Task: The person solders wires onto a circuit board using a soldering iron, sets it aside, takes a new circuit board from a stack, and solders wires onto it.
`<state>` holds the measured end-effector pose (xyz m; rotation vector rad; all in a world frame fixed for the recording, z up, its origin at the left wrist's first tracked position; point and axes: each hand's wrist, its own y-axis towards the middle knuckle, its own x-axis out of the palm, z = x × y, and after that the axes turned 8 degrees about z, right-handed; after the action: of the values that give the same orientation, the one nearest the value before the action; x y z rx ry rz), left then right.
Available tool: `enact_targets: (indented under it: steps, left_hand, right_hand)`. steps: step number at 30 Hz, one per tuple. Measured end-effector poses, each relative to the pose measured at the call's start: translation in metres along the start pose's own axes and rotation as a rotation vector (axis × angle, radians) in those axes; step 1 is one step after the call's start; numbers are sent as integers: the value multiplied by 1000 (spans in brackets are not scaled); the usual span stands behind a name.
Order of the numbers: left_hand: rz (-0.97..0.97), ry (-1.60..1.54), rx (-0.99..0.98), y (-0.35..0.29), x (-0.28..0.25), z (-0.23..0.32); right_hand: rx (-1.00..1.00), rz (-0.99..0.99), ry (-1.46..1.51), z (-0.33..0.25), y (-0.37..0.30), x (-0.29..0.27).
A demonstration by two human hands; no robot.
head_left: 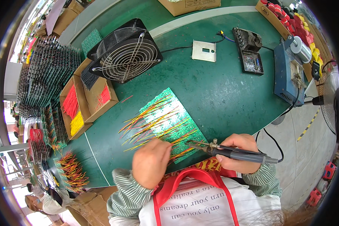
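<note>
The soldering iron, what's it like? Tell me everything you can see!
The soldering iron has a dark grey handle that looks like plastic and a slim metal front with a brassy knob. A thin dark tube runs along its upper side. The right hand grips the handle, and a black cable leaves the back end. It points left, its front over the green circuit board. Whether its tip touches anything is too small to tell.

Left hand (150,162) at 7 o'clock, back up, fingers curled toward 1, tips partly hidden. Right hand (240,145) at 4 o'clock, thumb and fingers closed in a grip, pointing toward 10. Left forearm (129,194) at 7, right forearm (264,180) at 4, both sleeved.
</note>
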<state>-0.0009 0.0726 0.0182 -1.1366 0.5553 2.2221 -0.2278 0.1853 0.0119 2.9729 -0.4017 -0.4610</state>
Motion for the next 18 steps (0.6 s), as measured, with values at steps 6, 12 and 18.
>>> enact_targets:
  steps: [6, 12, 18]
  left_hand:
    - [-41, -9, 51, 8, 2, 14]
    - [-65, -61, -29, 12, 24, 4]
    - [-66, -64, -33, 14, 26, 4]
  right_hand:
    - [12, 15, -17, 3, -6, -8]
    - [15, 33, -27, 5, -7, -12]
    - [3, 24, -12, 5, -2, -8]
